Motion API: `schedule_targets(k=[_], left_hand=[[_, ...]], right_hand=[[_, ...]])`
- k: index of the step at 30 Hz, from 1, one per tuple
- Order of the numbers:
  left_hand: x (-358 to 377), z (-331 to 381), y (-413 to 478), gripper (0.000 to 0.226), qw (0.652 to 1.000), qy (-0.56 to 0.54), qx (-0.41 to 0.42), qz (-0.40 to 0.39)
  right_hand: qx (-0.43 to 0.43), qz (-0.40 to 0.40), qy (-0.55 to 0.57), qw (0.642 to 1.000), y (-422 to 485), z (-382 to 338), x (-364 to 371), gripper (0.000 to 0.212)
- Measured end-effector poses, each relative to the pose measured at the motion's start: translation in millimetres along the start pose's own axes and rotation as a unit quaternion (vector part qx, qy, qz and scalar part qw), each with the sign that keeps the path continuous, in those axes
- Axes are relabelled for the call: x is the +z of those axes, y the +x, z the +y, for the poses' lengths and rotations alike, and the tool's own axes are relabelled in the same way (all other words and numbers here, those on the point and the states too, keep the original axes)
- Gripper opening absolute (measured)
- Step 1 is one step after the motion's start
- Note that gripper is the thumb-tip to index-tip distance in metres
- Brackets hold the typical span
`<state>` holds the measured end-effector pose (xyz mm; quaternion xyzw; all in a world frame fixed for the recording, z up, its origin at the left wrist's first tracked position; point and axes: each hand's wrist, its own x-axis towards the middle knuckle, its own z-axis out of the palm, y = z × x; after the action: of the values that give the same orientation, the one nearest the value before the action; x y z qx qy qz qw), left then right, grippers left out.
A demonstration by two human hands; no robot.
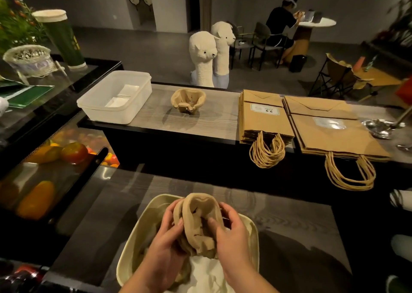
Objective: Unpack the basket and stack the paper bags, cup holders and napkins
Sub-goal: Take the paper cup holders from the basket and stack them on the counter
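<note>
A: Grip?
B: Left hand point(165, 232) and right hand point(231, 232) both curl round the nested cup holders point(198, 217), above the basket's point(133, 241) far edge.
A: Advice?
B: Lift level; seat squarely on the holder stack point(188, 101), counter point(214, 116) middle.

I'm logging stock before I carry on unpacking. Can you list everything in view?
basket: one, cream, near counter, under the hands
cup holder bundle: one, brown, held over the basket
basket napkins: a pile, white, in the basket
lone cup holder: at least one, brown, middle of far counter
plastic tub: one, white, left on far counter
tub napkins: two piles, white, inside the tub
paper bag stacks: two, brown, right on far counter
ladle: one, silver, right of the bags
alpaca toys: two, white, behind far counter
left hand: grips the bundle's left side
right hand: grips its right side
</note>
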<state>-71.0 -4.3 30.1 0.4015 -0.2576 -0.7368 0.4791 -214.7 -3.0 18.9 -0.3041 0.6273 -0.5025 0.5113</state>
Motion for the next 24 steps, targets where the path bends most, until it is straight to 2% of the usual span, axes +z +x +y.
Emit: schedule_targets(k=[3, 5, 9, 11, 12, 13, 15, 17, 18, 20, 22, 24], left_hand=[[-0.8, -1.3, -2.2, 0.087, 0.999, 0.033, 0.009, -0.04], [-3.5, -3.1, -5.2, 0.092, 0.998, 0.053, 0.025, -0.02], [-18.6, 1.2, -7.3, 0.048, 0.993, 0.013, 0.045, 0.112], [-32.0, 6.6, -6.8, 0.037, 0.985, 0.009, 0.049, 0.162], [-38.6, 9.1, -7.4, 0.034, 0.982, 0.005, 0.052, 0.182], [-45.0, 11.1, -7.8, 0.031, 0.979, 0.003, 0.054, 0.196], [-56.5, 13.4, -9.6, 0.025, 0.976, 0.0, 0.048, 0.214], [-63.6, 13.6, -13.1, 0.03, 0.974, 0.004, 0.034, 0.222], [-66.3, 13.9, -15.0, 0.034, 0.974, 0.006, 0.028, 0.223], [-72.0, 15.7, -18.2, 0.041, 0.975, 0.01, 0.018, 0.22], [-77.3, 17.7, -20.2, 0.046, 0.976, 0.004, 0.01, 0.218], [-84.1, 20.9, -18.9, 0.055, 0.976, -0.017, 0.004, 0.216]], right_hand=[[-0.03, 0.025, -0.056, 0.998, -2.8, 12.9, 8.0, 0.039], [-0.07, 0.031, -0.111, 0.991, -3.8, 20.6, 12.6, 0.041], [-0.062, -0.078, -0.177, 0.979, -1.2, 29.8, 14.0, 0.031], [-0.011, -0.065, -0.239, 0.969, 6.7, 42.5, 10.5, 0.022], [0.016, -0.053, -0.311, 0.949, 10.8, 49.7, 7.5, 0.025], [0.024, -0.06, -0.403, 0.913, 13.6, 57.6, 4.4, 0.039], [0.007, -0.116, -0.557, 0.822, 19.2, 70.9, 1.0, 0.074], [0.02, -0.16, -0.593, 0.789, 26.9, 76.2, 3.5, 0.091], [0.043, -0.169, -0.593, 0.786, 31.0, 76.3, 5.9, 0.092], [0.06, -0.163, -0.583, 0.794, 38.2, 78.4, 11.8, 0.08], [0.023, -0.128, -0.574, 0.808, 39.2, 80.6, 15.7, 0.061], [0.0, -0.082, -0.533, 0.842, 33.9, 77.1, 17.0, 0.049]])
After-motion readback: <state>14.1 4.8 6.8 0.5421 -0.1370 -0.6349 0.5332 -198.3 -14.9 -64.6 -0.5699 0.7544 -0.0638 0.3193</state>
